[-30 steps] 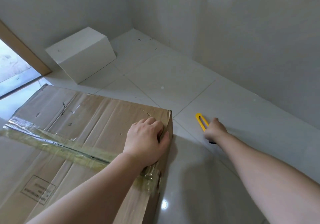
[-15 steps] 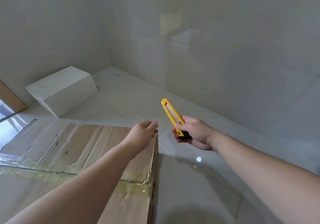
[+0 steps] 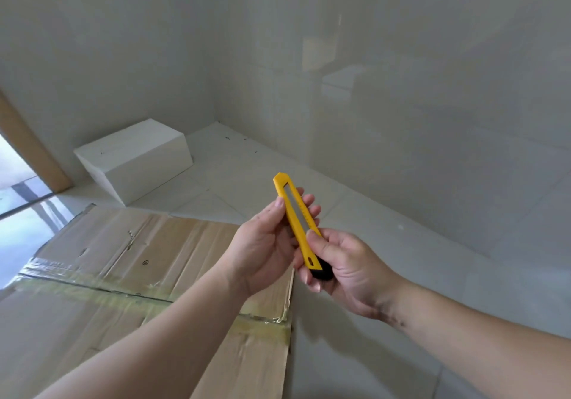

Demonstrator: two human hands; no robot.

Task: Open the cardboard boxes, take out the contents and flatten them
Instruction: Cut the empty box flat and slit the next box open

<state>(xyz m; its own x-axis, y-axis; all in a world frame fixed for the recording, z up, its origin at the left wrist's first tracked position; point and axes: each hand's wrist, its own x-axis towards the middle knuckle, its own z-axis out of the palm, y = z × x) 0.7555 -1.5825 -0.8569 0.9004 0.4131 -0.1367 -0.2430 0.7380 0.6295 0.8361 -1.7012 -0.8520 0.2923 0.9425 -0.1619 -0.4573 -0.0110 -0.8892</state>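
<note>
Both hands grip yellow utility knife [image 3: 296,224], tip up-left

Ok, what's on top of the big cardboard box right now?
Yellowed tape still runs unbroken along the cardboard box's top seam. Nothing else rests there; both hands hold the yellow utility knife above its edge. The left forearm hides part of the lid; the contents are unseen.

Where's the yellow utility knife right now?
Head view, centre: the yellow utility knife is held up in the air between the left hand and right hand, above the taped cardboard box's right edge.
</note>
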